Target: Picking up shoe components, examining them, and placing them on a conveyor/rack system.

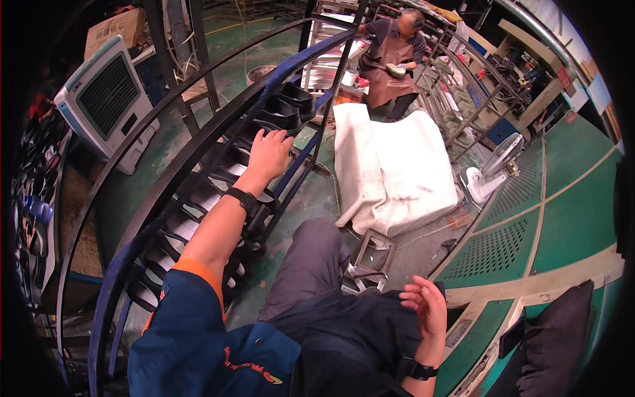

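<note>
My left hand (270,155) is stretched out over the rack (264,99), its fingers spread and holding nothing that shows. Just beyond the fingertips stand black shoes (281,114); whether the hand touches one I cannot tell. More dark shoes with pale insoles (205,194) line the rack below my forearm, partly hidden by it. At the lower right, my right hand (426,304) hovers beside the green machine panel, palm turned inward. Its fingers are loosely bent and apart, with nothing in them.
A white cloth (413,172) covers a bulky object ahead, with a small metal frame stool (374,255) before it. A person in a brown apron (393,73) sits beyond, holding a shoe. A white fan (493,169) and green panels (569,218) stand right; an air cooler (109,99) stands left.
</note>
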Motion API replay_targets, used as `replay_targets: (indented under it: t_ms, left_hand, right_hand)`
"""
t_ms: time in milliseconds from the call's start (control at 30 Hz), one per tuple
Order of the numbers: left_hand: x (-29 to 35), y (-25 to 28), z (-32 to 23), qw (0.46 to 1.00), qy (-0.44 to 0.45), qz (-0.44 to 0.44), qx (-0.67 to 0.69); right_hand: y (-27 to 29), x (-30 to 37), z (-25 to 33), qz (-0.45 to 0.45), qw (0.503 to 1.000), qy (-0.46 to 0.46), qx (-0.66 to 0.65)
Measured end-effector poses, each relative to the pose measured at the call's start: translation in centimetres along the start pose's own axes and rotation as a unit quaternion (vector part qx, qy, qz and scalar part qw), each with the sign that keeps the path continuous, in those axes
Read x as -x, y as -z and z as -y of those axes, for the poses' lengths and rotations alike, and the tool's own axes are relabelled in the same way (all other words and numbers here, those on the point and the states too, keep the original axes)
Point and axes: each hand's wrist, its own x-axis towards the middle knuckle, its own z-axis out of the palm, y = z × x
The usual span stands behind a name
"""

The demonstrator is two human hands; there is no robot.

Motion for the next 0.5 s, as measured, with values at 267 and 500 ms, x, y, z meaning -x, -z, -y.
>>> replay_targets:
  t_ms: [267,500]
  left_hand:
    - [4.9,2.8,-0.1,0.998,0.056,0.025,-0.023]
    - [6.4,2.1,2.6,0.996,0.078,0.051,-0.011]
  right_hand:
    - [-0.5,-1.3,-0.4,0.027,1.000,-0.006,0.008]
    - [-0.9,-1.8,0.8,0.035,0.999,0.005,0.038]
